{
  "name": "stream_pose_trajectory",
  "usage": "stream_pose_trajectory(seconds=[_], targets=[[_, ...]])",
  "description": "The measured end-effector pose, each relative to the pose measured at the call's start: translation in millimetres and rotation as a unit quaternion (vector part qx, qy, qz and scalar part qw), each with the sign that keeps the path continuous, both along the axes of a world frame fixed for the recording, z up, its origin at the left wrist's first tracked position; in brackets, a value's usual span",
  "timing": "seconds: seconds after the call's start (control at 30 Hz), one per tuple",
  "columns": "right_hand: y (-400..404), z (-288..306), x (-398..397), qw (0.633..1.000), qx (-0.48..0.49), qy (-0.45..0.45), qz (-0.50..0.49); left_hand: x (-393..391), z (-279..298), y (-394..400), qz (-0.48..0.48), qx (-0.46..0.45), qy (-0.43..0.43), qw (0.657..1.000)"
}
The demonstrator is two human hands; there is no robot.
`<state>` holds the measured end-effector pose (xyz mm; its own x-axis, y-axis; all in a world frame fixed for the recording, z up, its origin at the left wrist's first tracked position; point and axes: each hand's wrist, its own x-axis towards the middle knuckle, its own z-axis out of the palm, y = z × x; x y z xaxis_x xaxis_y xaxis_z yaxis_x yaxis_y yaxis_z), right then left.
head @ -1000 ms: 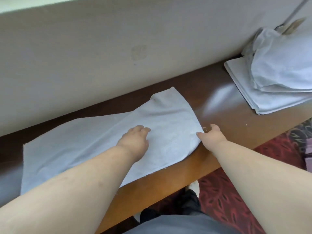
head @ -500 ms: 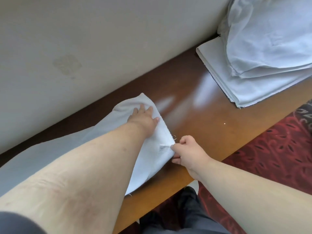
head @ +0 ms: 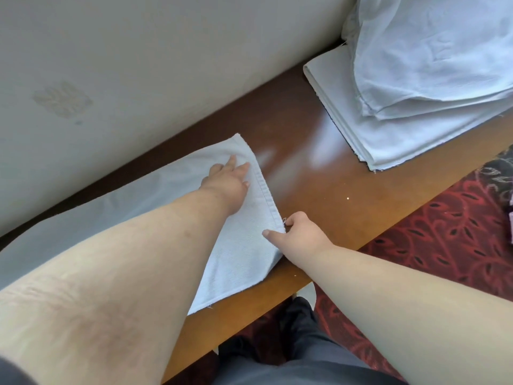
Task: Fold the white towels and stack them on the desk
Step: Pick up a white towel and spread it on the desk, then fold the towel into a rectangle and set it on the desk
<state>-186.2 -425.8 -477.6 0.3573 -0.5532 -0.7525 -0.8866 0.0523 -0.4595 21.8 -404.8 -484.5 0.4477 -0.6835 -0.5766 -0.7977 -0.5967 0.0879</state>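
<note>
Currently, head view only: one white towel (head: pixel 238 254) lies spread flat on the desk (head: pixel 319 190), long side running left along the wall (head: pixel 138 65). Left hand (head: pixel 226 182) rests on the towel near its far right corner, fingers (head: pixel 231 162) straight and pressing flat. Right hand (head: pixel 298 232) is at the near right corner, thumb and curled fingers pinching the hemmed edge, index finger laid out on the cloth. Change over the last second: the left hand went from mid-towel up toward the far right corner, and the right hand went from just touching the corner to a proper pinch on it; the camera also swung right, so the stack is bigger in frame. The towel itself has barely shifted. Reading: both right-hand corners are now covered, which looks like setup for the first fold, right end carried over to the left. No fold made on this towel yet. Folded towels (head: pixel 388 140) sit in a stack well apart to the right on the same desk, with loose unfolded cloth (head: pixel 430 51) heaped on top of them. So the task is partly done, more pieces pending. Risk: the towel's near edge is close to the desk rim and could slide off when lifted. Red patterned carpet (head: pixel 444 245) below.
</note>
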Motion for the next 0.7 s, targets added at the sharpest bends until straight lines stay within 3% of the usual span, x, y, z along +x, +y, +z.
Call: stream_pose_trajectory(seconds=[0.13,0.23,0.33,0.43,0.5,0.57,0.7], targets=[[-10.8,-4.3,7.2,0.990,-0.053,0.045,0.121,-9.8,3.3,-1.0,0.020,0.017,-0.009,1.000],[-34.7,-5.1,-12.1,0.992,-0.107,0.038,0.063,-20.7,9.0,-3.6,0.051,-0.014,0.068,0.996],[-53.2,-6.4,-38.5,0.986,-0.162,0.031,0.014,-21.1,21.0,15.8,0.063,-0.136,0.149,0.977],[-47.9,-9.9,-45.8,0.973,-0.226,0.037,0.017,-19.9,27.4,67.1,0.085,-0.240,0.076,0.964],[-33.2,-8.8,-36.2,0.947,-0.306,0.061,0.074,-15.9,26.4,114.5,0.127,-0.261,0.016,0.957],[-13.7,-3.7,-16.6,0.927,-0.332,0.060,0.162,-4.1,19.5,168.7,0.182,-0.229,-0.031,0.956],[35.6,-1.7,32.4,0.888,-0.292,0.015,0.355,23.6,3.1,283.5,0.287,-0.106,-0.102,0.947]])
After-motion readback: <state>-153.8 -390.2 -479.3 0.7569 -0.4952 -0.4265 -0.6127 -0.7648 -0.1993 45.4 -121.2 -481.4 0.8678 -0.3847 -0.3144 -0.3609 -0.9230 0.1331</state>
